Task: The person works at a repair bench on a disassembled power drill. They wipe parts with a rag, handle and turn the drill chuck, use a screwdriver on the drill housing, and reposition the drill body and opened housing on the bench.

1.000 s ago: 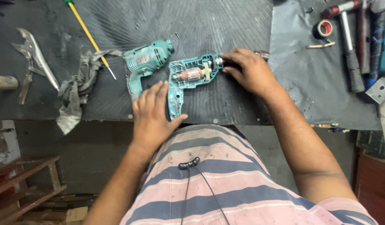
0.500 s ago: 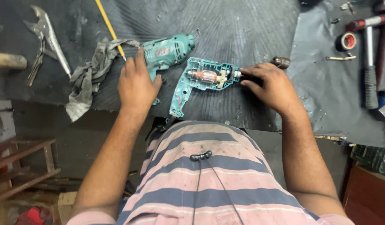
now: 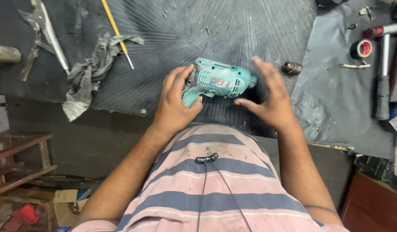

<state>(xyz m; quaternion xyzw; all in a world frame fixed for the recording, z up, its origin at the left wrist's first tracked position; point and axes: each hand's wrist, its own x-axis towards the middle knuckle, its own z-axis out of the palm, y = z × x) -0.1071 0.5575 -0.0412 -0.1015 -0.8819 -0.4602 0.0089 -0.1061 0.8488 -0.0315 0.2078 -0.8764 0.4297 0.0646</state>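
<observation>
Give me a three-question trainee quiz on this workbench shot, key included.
1. True or false: the left hand grips the teal drill housing.
2. Which lies nearest the right hand: A) grey rag, B) drill chuck, C) red tape roll?
3. Fill in: the yellow-handled screwdriver lies beside the grey ____.

Key: 1 true; 2 B; 3 rag.
</observation>
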